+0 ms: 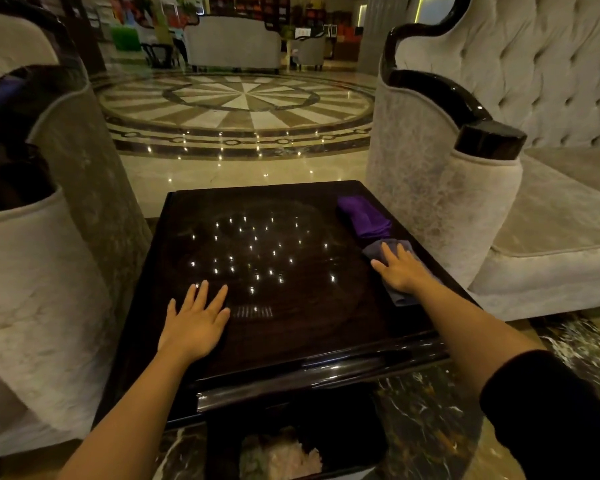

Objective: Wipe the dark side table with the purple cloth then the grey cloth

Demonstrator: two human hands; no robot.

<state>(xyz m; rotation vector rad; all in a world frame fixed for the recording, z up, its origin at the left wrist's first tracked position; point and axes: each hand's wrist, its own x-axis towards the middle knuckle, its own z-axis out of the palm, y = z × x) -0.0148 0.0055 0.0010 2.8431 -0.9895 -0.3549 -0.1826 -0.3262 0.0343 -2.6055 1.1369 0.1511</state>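
Dark side table (291, 323), square and glossy, sits low between two pale upholstered armchairs, its polished top mirroring small ceiling lights. A person leans over it with both arms stretched forward. Left hand (194, 320) lies flat on the bare wood, palm down, fingers spread and relaxed, gripping nothing. Right hand (404, 268) presses flat on the grey cloth (397, 296), fingers extended rather than curled, so the cloth is pinned under the palm against the table's right edge. Just beyond that hand's fingertips, touching the grey cloth's far end, lies the purple cloth (364, 214), bunched and free of either hand. Right armchair (440, 202) stands just beside the right hand; left armchair (32, 271) stands beside the left arm.
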